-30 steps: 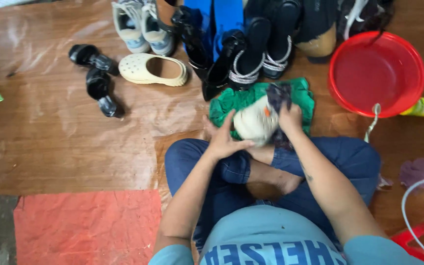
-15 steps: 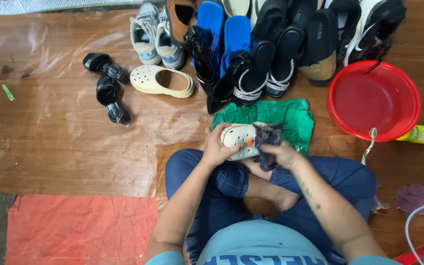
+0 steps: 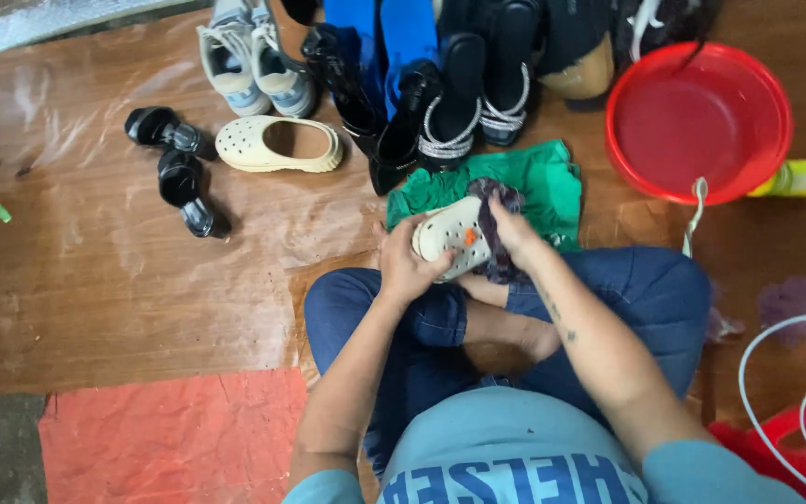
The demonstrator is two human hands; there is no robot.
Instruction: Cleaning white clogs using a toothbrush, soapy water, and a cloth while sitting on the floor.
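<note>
Cream perforated clog (image 3: 451, 245) sits above my lap at twelve o'clock, my left hand (image 3: 405, 266) gripping its heel end while my right hand (image 3: 515, 235) presses a dark rag (image 3: 493, 245) against it, over the green cloth (image 3: 524, 182).

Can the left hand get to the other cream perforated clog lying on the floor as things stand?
Probably yes, once freed: the left hand grips a cream clog, but the other cream clog lies up-left with bare floor between.
</note>
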